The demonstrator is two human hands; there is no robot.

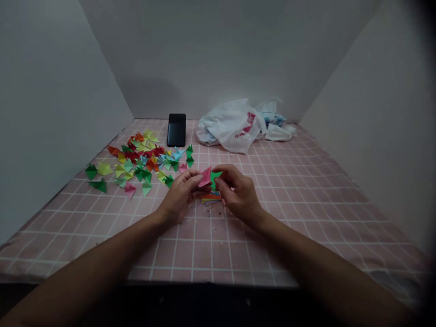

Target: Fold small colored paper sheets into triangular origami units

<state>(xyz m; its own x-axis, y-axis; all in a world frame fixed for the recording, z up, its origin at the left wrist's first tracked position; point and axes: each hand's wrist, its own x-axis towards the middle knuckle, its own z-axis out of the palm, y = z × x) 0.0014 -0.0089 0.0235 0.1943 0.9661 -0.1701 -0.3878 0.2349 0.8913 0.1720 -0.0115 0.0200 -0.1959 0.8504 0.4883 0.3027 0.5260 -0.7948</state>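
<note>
A small pink folded paper [205, 177] is pinched between the thumb and fingers of my left hand [184, 188]. Just to its right, my right hand [238, 190] is curled, thumb and forefinger apart, with no paper plainly between them. A green paper [215, 178] shows in the gap between the two hands; my right fingers cover part of it. Below it lies a small stack of coloured paper sheets [210, 198], orange, yellow and other colours at its edges, partly hidden by my hands.
Many folded paper pieces [143, 174] in green, yellow, red, orange, blue and pink spread over the left of the checked pink tablecloth [190, 259]. A black phone [176, 131] stands behind them. White plastic bags [235, 125] lie at the back. Walls enclose three sides.
</note>
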